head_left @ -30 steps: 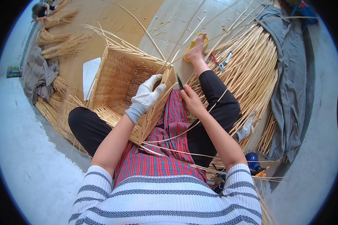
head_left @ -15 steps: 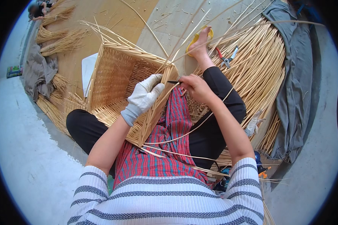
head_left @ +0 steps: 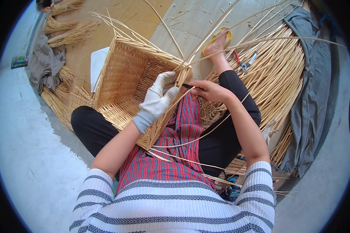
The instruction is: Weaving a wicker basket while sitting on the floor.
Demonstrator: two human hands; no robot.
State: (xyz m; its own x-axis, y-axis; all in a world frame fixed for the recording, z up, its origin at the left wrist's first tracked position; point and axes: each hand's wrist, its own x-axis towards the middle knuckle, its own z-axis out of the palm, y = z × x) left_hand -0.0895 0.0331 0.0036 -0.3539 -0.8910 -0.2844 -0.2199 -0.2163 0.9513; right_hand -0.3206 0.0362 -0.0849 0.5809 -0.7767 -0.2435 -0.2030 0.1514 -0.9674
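A wicker basket (head_left: 122, 66) is tilting between 10 and 11 o'clock of centre, its lower corner resting over red plaid cloth (head_left: 159, 167). The white-gloved left hand (head_left: 157, 100) is touching its rim, thumb and fingers standing apart; I cannot tell whether it is gripping. At 2 o'clock, the bare right hand (head_left: 210, 91) is pinching a black-bladed tool (head_left: 187, 86). Farther out, pruning shears (head_left: 244, 66) with 1 red handle are lying on pale wicker rods (head_left: 280, 73).
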